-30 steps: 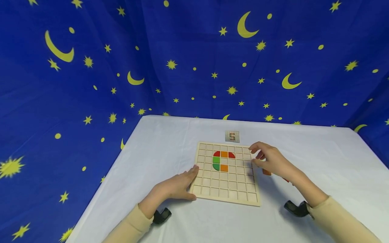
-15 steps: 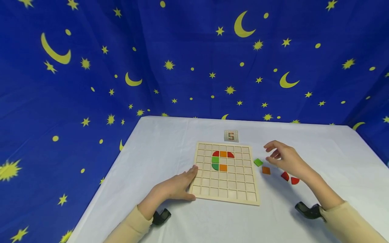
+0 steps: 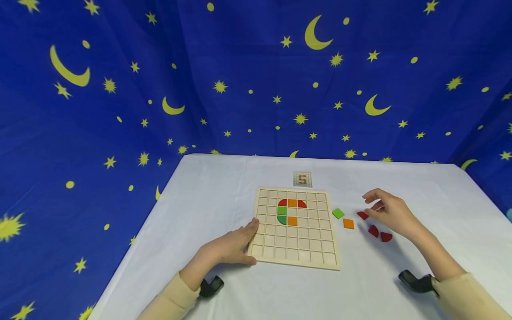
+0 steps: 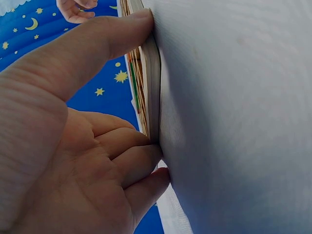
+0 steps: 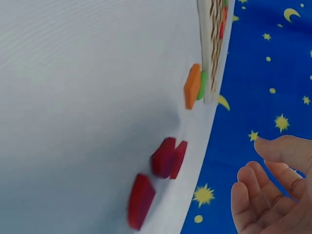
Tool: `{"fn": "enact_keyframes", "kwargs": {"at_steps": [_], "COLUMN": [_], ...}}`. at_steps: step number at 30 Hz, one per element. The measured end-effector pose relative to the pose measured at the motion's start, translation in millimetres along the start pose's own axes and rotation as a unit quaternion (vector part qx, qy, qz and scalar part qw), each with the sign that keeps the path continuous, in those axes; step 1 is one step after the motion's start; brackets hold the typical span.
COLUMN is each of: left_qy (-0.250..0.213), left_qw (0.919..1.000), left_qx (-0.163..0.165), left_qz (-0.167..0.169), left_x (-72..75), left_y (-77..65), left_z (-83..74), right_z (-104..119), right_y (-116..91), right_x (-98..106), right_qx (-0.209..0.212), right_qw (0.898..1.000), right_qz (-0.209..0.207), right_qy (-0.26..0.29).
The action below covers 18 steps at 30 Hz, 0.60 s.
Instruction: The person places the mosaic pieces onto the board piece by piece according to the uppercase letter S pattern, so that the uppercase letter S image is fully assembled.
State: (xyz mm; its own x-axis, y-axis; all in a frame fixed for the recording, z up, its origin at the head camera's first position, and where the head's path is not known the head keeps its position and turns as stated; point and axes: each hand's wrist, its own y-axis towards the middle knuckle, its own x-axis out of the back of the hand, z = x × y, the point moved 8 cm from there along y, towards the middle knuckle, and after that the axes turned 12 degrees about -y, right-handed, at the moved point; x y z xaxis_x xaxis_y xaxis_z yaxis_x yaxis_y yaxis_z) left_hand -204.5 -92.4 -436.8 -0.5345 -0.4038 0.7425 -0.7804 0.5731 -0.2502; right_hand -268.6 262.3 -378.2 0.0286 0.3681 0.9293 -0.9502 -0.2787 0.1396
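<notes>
My left hand rests along the left edge of a wooden grid board, thumb and fingertips touching its side. In the left wrist view, the thumb and fingers meet the board's edge without curling round it. On the board, red, orange and green tiles form a hooked shape, with an orange square tile at its lower end. My right hand hovers over the table right of the board, fingers loosely bent and holding nothing. Below and beside it lie red quarter-round tiles, partly hidden by the hand in the head view.
A green square tile and a loose orange square tile lie between the board and the red tiles. A small pattern card sits behind the board. A blue curtain with moons and stars hangs around the white-covered table.
My right hand has moved rightward from the board's right edge to above the red tiles, uncovering the green and orange tiles. My left hand stays at the board's edge.
</notes>
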Motion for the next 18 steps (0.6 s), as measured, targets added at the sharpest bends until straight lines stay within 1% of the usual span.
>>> {"fn": "enact_keyframes", "kwargs": {"at_steps": [3, 8, 18], "left_qy": [0.000, 0.002, 0.005], "left_qw": [1.0000, 1.0000, 1.0000], "left_qx": [0.001, -0.001, -0.003], "left_qz": [0.000, -0.001, -0.001], "left_x": [0.1, 0.5, 0.2], "left_y": [-0.6, -1.2, -0.1], "left_z": [0.2, 0.0, 0.1], "right_z": [-6, -16, -29], "right_y": [-2, -3, 2], "right_x": [-3, -11, -25], "right_qx": [-0.006, -0.015, 0.000], "right_qw": [1.000, 1.000, 0.999], "right_qz": [0.004, 0.022, 0.039], "right_qy": [0.001, 0.009, -0.003]}}
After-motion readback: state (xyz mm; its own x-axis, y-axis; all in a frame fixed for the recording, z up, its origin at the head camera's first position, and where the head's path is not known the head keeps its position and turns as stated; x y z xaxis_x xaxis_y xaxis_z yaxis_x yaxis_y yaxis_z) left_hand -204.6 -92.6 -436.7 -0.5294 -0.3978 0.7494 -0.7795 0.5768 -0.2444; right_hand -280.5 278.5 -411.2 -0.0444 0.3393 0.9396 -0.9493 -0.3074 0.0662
